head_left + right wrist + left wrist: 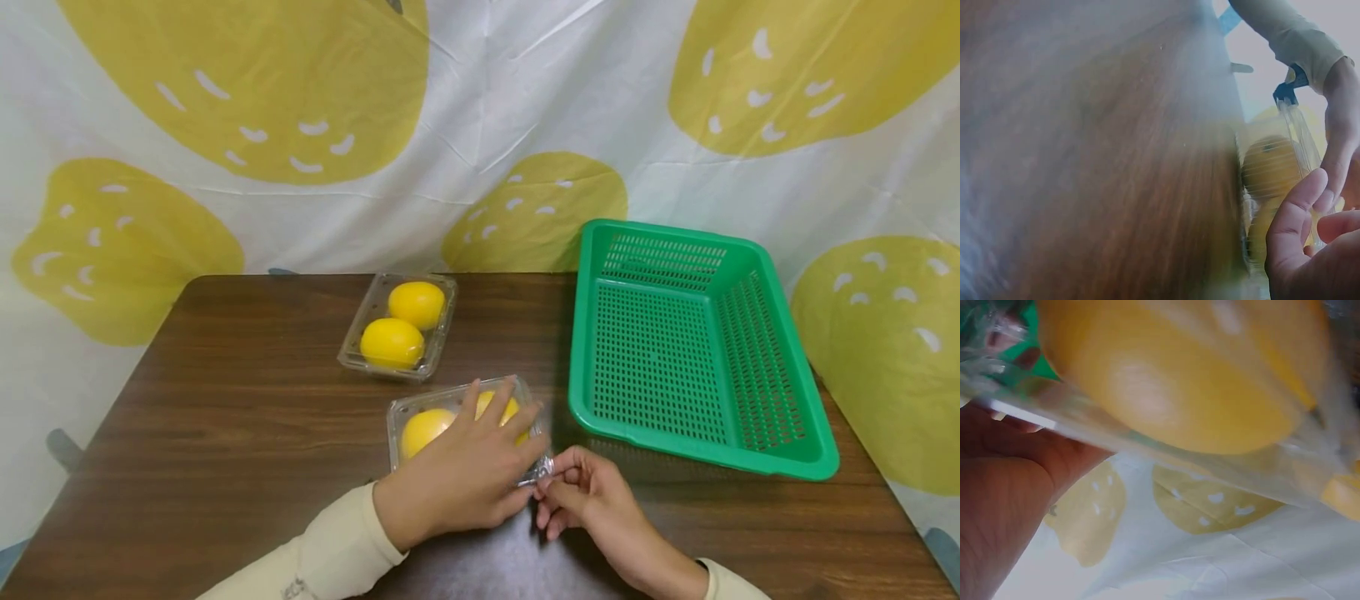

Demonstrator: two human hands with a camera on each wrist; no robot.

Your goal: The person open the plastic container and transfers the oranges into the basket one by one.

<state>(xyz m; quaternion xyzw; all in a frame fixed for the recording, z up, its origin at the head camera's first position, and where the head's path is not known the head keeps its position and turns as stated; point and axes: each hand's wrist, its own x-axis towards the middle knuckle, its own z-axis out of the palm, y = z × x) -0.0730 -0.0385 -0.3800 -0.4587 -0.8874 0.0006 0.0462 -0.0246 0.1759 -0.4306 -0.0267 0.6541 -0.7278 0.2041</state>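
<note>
A clear plastic clamshell box [395, 429] with two yellow lemons [426, 431] inside lies on the table near the front. Across its top, my left hand [468, 467] rests with the fingers spread and covers part of one lemon. At the box's near right corner, my right hand [600, 508] pinches the rim between thumb and forefinger. In the right wrist view the box [1269, 134] stands beyond the right thumb [1294, 212]. The left wrist view shows one lemon [1179, 381] close up through the plastic.
Farther back stands a second clear box [431, 367] with two lemons [392, 342]. To the right is a green slotted basket [652, 358], its near rim close to my right hand. Behind the brown wooden table [247, 392] hangs a white cloth [525, 75] with yellow fruit prints.
</note>
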